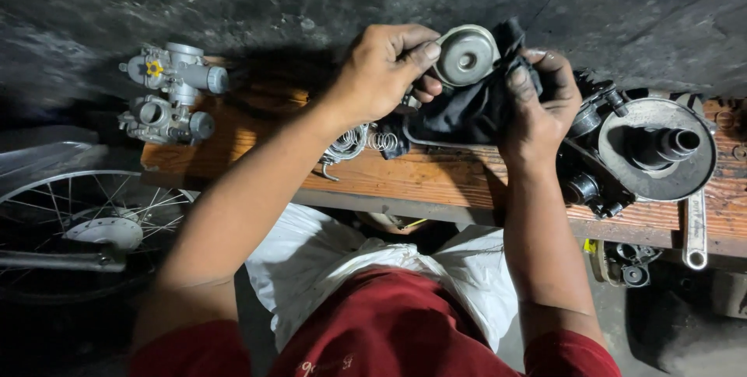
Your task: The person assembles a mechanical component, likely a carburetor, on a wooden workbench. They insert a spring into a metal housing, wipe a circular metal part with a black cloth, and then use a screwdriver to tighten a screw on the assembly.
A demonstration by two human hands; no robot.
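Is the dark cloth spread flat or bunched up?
Bunched: the dark cloth is crumpled in the right hand against the round metal cap.

The left hand point(381, 73) grips a round grey metal cap point(465, 56) by its rim, thumb on the edge; the right hand point(539, 108) presses a dark cloth point(467, 112) against the cap's underside; both hover over a worn wooden plank point(436, 175); coiled springs point(362, 143) lie just beside the left wrist; two carburettors point(171, 93) sit at the plank's far left; a pulley disc point(657, 147) and a spanner point(695, 229) rest right; a spoked wheel point(85, 221) lies below.
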